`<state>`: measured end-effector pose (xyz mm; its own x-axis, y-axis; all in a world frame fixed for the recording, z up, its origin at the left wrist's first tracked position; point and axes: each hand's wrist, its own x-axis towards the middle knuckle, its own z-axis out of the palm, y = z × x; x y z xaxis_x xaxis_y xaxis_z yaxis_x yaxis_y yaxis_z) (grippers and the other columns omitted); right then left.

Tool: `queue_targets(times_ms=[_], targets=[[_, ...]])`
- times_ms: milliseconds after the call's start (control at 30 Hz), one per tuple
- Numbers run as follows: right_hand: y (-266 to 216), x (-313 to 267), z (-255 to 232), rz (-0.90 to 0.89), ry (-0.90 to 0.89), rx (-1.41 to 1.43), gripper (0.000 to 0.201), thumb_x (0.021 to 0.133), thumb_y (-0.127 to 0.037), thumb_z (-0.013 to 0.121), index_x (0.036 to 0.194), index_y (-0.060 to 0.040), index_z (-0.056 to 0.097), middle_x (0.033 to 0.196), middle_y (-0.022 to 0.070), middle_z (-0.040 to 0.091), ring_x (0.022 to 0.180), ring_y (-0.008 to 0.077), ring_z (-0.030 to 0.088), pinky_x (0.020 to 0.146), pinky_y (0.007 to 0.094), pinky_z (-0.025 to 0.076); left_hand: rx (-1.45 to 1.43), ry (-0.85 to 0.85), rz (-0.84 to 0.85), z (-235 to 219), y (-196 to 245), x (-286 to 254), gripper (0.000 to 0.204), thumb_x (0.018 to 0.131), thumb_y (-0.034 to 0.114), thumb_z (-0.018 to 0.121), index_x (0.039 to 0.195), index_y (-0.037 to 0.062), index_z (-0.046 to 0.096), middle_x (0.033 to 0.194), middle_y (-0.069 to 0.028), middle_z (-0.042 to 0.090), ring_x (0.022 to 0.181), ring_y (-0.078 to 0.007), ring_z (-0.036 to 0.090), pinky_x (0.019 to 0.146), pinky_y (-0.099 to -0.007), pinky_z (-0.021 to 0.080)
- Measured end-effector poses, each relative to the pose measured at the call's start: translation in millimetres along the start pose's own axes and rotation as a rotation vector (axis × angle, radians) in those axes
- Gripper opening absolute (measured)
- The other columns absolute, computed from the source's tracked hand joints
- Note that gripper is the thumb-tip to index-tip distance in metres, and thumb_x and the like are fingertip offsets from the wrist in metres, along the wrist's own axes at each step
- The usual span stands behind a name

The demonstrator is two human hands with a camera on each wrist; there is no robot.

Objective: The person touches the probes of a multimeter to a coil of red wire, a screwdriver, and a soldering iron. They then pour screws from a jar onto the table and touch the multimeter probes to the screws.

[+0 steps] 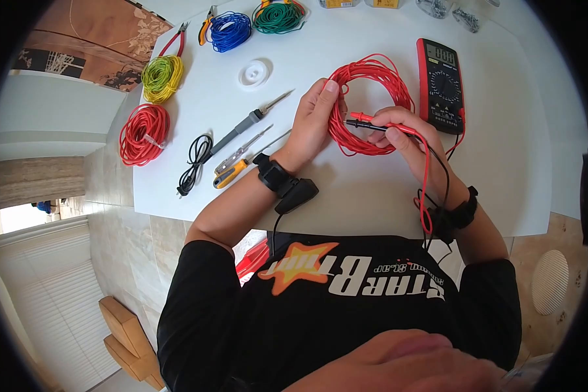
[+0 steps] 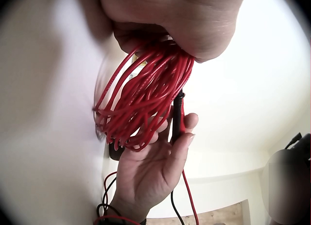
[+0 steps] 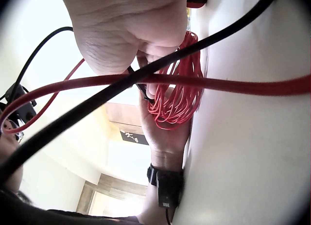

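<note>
A loose coil of red wire is held up over the white table. My left hand grips its left side, thumb on top; in the left wrist view the coil hangs from that hand. With my right hand I hold the multimeter's red probe and black probe side by side, tips pointing left across the coil. Fingers of this hand also lie against the coil's right side. The red and black leads run back over the right wrist. The red-and-black multimeter lies to the right, its display lit.
On the left lie a soldering iron, a yellow-handled screwdriver and a clear-handled one. A white spool sits behind them. Red, yellow-green, blue and green wire coils line the edges.
</note>
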<state>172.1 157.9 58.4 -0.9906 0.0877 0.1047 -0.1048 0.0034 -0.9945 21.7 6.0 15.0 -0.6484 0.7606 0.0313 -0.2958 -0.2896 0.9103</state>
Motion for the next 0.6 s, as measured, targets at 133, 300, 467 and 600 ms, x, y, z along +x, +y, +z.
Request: queue_targets(times_ms=[133,300,467,600], targets=[[0.7,0.3,-0.3,0.005,0.004,-0.001,0.024,0.101,-0.015,0.046,0.115,0.0006,0.057,0.111,0.0115,0.063,0.101,0.0174,0.064,0.089,0.0305,0.05,0.009,-0.002,0.004,-0.5,-0.2,0.2,0.035,0.103,0.037,0.044,0.1,0.0039,0.056,0.076,-0.0001,0.052,0.067,-0.0064,0.046,0.061,-0.0223,0.039],[0.8,0.4,0.6,-0.003,0.011,-0.031,0.023,0.101,-0.015,0.047,0.115,0.0002,0.057,0.109,0.0103,0.063,0.099,0.0163,0.064,0.088,0.0297,0.05,0.036,0.003,0.001,-1.0,-1.5,0.8,0.037,0.102,0.04,0.044,0.103,0.0054,0.056,0.074,-0.0008,0.052,0.067,-0.0073,0.046,0.06,-0.0229,0.039],[0.9,-0.4,0.9,-0.003,0.015,-0.034,0.022,0.101,-0.014,0.048,0.115,0.0002,0.057,0.109,0.0096,0.062,0.098,0.0156,0.064,0.087,0.0288,0.05,0.039,-0.001,-0.007,-1.0,-0.7,0.1,0.037,0.102,0.04,0.044,0.103,0.0053,0.055,0.074,-0.001,0.051,0.067,-0.0075,0.046,0.06,-0.0233,0.039],[1.9,-0.3,0.8,-0.016,0.007,-0.033,0.021,0.1,-0.012,0.048,0.115,0.0004,0.057,0.109,0.0098,0.062,0.098,0.0153,0.064,0.086,0.0282,0.051,0.046,-0.005,0.0,-1.4,-1.3,0.4,0.037,0.102,0.04,0.044,0.103,0.0052,0.055,0.073,-0.001,0.051,0.067,-0.0077,0.045,0.06,-0.0237,0.038]])
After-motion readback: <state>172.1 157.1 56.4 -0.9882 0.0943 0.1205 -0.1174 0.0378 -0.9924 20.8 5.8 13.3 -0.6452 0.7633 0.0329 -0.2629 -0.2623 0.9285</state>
